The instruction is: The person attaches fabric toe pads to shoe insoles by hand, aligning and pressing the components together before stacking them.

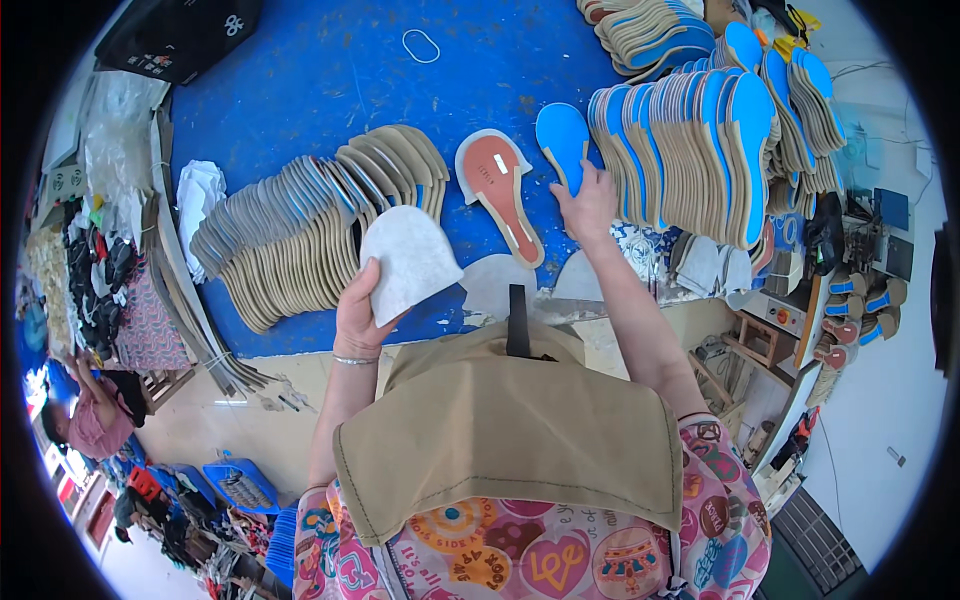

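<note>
My left hand [360,318] pinches a whitish half-round sheet [410,258] by its lower left edge, just above the table's near edge. Over the table, the fingers and thumb of my right hand [588,206] close around the narrow part of a blue-topped shoe insole [562,132], its rounded end pointing away from me. Between my hands lies a reddish-brown insole [493,182] with tan edging, its wide end resting on another whitish rounded sheet [472,163]. More pale sheets [497,285] lie along the table's near edge.
The blue table [330,85] carries a long row of grey-and-tan insoles [300,230] at left and stacked blue-and-tan insoles [690,150] at right. A pale loop [421,46] lies far back, near a black bag [175,40]. Another person [95,415] is at far left.
</note>
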`<state>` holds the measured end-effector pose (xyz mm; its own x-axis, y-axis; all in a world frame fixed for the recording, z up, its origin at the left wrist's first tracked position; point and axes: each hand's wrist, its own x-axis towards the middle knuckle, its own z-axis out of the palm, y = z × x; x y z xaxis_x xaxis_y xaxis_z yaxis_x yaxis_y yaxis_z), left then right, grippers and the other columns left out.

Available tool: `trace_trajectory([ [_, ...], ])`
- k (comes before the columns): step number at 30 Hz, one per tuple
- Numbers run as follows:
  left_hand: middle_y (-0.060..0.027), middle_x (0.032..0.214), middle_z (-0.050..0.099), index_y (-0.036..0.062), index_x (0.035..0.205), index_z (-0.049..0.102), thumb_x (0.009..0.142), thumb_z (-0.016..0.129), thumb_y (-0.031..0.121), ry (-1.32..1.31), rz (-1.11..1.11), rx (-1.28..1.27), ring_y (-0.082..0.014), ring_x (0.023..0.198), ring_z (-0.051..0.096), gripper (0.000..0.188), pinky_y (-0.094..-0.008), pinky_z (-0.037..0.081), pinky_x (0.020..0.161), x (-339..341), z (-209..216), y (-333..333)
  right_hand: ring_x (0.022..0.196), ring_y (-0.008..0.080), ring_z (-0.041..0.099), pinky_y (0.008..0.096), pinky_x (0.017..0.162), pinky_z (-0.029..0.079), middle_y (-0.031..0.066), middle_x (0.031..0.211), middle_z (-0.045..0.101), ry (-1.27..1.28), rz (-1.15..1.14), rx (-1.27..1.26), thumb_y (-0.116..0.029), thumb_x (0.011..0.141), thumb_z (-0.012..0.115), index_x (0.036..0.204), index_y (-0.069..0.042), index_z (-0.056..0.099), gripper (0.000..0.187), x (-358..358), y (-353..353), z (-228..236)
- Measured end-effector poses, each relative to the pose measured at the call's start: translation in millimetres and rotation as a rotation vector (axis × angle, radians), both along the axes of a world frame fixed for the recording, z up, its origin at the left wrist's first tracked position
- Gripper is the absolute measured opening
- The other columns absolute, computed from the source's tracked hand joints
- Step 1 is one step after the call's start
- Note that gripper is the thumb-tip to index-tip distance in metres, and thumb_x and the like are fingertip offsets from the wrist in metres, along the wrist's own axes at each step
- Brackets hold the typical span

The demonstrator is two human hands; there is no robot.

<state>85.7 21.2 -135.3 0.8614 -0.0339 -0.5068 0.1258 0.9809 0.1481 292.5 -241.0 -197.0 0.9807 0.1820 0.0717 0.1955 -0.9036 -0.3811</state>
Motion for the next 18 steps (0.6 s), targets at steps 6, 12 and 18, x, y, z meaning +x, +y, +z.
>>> trace_trajectory([
  [6,-0.0149,0.121,0.049,-0.0027,0.125,0.037,0.089,0.047,0.02,0.067,-0.103,0.142,-0.0271,0.11,0.05,0.043,-0.0393,0.041,0.094,13.5,3.2,-13.3,0.085,0.0343,0.054,0.0412,0.074,0.044,0.0174,0.088,0.054,0.043,0.041,-0.118,-0.023,0.072,0.064,0.108,-0.004,0.054,0.042,7.8,-13.2,-6.9],
  [12,-0.0146,0.124,0.046,-0.002,0.127,0.035,0.09,0.046,0.021,-0.001,-0.046,0.109,-0.0271,0.114,0.046,0.045,-0.0396,0.037,0.098,10.6,12.4,-20.1,0.08,0.0251,0.061,0.031,0.068,0.046,0.0141,0.092,0.062,0.28,0.029,0.327,-0.009,0.081,0.052,0.1,-0.004,0.059,0.02,1.2,-18.5,43.4],
  [18,-0.0137,0.13,0.04,0.0001,0.13,0.031,0.092,0.04,0.029,-0.171,-0.01,0.102,-0.0272,0.12,0.04,0.049,-0.04,0.031,0.102,16.6,30.0,-30.6,0.076,0.0073,0.056,0.0237,0.068,0.046,0.0028,0.087,0.061,0.686,-0.167,1.472,-0.01,0.086,0.052,0.097,-0.001,0.057,0.014,-72.2,20.5,115.4],
])
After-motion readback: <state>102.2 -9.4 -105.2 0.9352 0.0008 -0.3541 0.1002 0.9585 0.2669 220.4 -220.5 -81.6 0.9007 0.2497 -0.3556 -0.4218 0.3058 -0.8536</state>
